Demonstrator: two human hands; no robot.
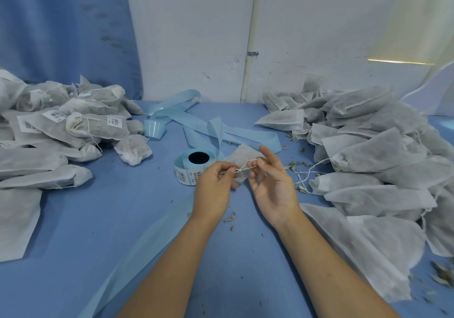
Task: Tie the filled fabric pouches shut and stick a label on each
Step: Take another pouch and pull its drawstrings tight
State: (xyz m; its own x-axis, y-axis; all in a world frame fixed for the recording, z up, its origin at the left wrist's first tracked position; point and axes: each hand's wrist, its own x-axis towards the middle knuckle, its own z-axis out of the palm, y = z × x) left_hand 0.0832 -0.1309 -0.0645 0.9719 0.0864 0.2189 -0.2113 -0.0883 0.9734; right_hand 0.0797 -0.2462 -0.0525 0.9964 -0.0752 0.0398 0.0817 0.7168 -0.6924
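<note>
Small grey-white non-woven fabric pouch [242, 156], filled, is held just above the blue bench [98, 219] btwn both hands. A thin white drawstring [245, 167] runs taut across its neck. On the left hand [216, 185], thumb + forefinger are pinched together on one string end. The right hand [275, 185] is palm up, thumb + forefinger nipping the other end, other fingers spread apart.

Prob. very light, soft + squashy. Fabric is thin and could tear or spill if yanked. String is fine + slippy, so grip close to the knot and steady the body below the neck.

Just behind sits the label roll [190, 167] of barcode stickers on pale-blue backing. Heap of untied pouches [368, 145] lies to the right, pile of tied, labelled pouches [73, 121] to the left.
</note>
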